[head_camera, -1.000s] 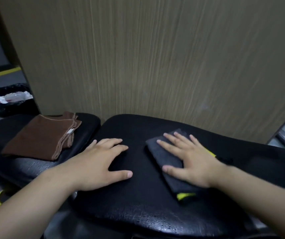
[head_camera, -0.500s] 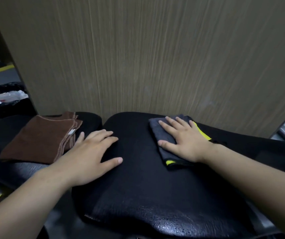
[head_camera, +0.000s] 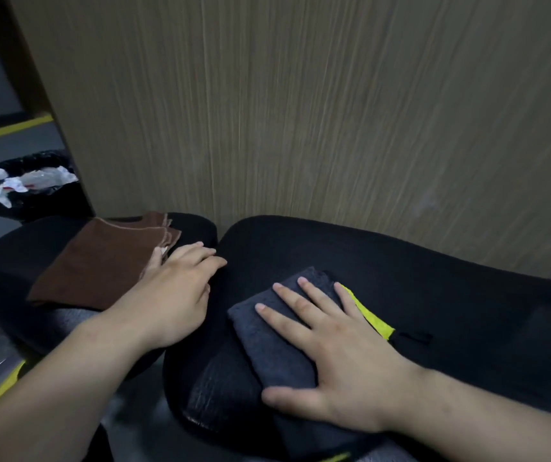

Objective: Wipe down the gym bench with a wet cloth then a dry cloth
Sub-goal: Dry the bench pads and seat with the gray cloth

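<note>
The black padded gym bench (head_camera: pixel 450 295) fills the lower half of the view, split into a right pad and a left pad (head_camera: pixel 7 261). A folded grey cloth with a yellow edge (head_camera: pixel 267 345) lies on the right pad. My right hand (head_camera: pixel 330 355) presses flat on it, fingers spread. My left hand (head_camera: pixel 174 295) rests palm down at the gap between the pads, its fingertips on the right pad's near-left edge. A folded brown cloth (head_camera: pixel 100 261) lies on the left pad, just left of that hand.
A wood-grain panel (head_camera: pixel 300 111) stands upright right behind the bench. A black bin with white rubbish (head_camera: pixel 27 188) sits on the floor at the far left. Yellow floor lines (head_camera: pixel 7 130) run behind it.
My right hand has drawn the grey cloth back toward me along the right pad after pushing it to the far edge. My left hand has shifted left to the gap beside the brown cloth.
</note>
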Demonstrator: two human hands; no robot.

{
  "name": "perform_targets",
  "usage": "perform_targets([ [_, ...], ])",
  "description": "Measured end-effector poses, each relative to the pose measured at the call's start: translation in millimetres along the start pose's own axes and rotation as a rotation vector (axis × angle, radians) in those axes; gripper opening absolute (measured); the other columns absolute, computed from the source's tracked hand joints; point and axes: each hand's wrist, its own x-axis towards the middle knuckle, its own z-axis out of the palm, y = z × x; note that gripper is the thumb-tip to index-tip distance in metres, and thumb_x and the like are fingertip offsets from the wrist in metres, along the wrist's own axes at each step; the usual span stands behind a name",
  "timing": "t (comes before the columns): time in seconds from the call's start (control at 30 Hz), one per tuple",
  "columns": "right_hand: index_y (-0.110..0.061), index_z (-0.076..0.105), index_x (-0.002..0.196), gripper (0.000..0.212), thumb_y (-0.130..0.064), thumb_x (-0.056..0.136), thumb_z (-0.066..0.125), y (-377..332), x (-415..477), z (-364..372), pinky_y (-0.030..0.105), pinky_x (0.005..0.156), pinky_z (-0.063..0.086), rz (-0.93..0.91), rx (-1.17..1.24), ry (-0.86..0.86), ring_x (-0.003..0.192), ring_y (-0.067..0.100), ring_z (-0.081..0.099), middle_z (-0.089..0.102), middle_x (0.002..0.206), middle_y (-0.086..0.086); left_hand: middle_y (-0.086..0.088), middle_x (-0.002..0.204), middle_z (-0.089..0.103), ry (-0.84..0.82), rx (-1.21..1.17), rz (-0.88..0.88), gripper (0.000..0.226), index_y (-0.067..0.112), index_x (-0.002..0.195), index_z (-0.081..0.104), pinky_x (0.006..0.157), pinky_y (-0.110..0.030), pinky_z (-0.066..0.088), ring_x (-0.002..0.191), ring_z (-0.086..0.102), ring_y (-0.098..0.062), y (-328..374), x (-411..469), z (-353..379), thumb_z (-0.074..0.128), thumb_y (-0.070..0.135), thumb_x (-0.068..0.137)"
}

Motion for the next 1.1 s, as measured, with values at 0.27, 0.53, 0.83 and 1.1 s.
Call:
perform_targets([
  [0.27,-0.049,0.014,0.153,0.108,-0.101,0.059,0.012,108,99,-22,0.051,0.122,0.0,0.182,0.047,0.147,0.152,0.013,0.004,0.012,0.165,-0.015,0.015,0.149,0.038,-0.027,-0.019,-0.029,0.045,0.032,0.147,0.034,0.122,-0.05,0.004,0.147,0.017,-0.005,-5,-6,-4,0.037,0.032,0.102],
  [0.53,-0.05,0.008,0.154,0.094,-0.093,0.07,0.009,86,91,-15,0.053,0.121,0.0,0.186,0.005,0.118,0.153,0.017,0.0,0.005,0.166,-0.013,0.011,0.139,0.051,0.083,-0.022,0.059,0.057,0.027,0.136,0.052,0.121,-0.044,0.021,0.139,0.037,-0.013,-19,-9,-10,0.047,0.004,0.084],
  [0.83,-0.05,0.021,0.152,0.091,-0.09,0.071,0.032,-53,19,13,0.053,0.118,-0.002,-0.002,0.025,0.062,0.153,0.022,0.003,0.01,0.165,-0.011,0.003,0.149,0.045,0.223,-0.009,-0.047,0.067,0.025,0.14,0.05,0.112,-0.055,0.033,0.141,0.034,-0.02,-34,-14,-16,0.049,0.0,0.078],
  [1.1,-0.039,0.015,0.156,0.093,-0.084,0.077,0.035,-87,85,14,0.061,0.111,-0.02,0.103,0.076,0.182,0.152,0.029,-0.01,0.004,0.167,0.0,-0.001,0.149,0.045,0.251,-0.127,-0.174,0.075,0.022,0.149,0.031,0.113,-0.05,0.03,0.14,0.035,-0.023,-26,-10,-22,0.05,-0.001,0.08],
])
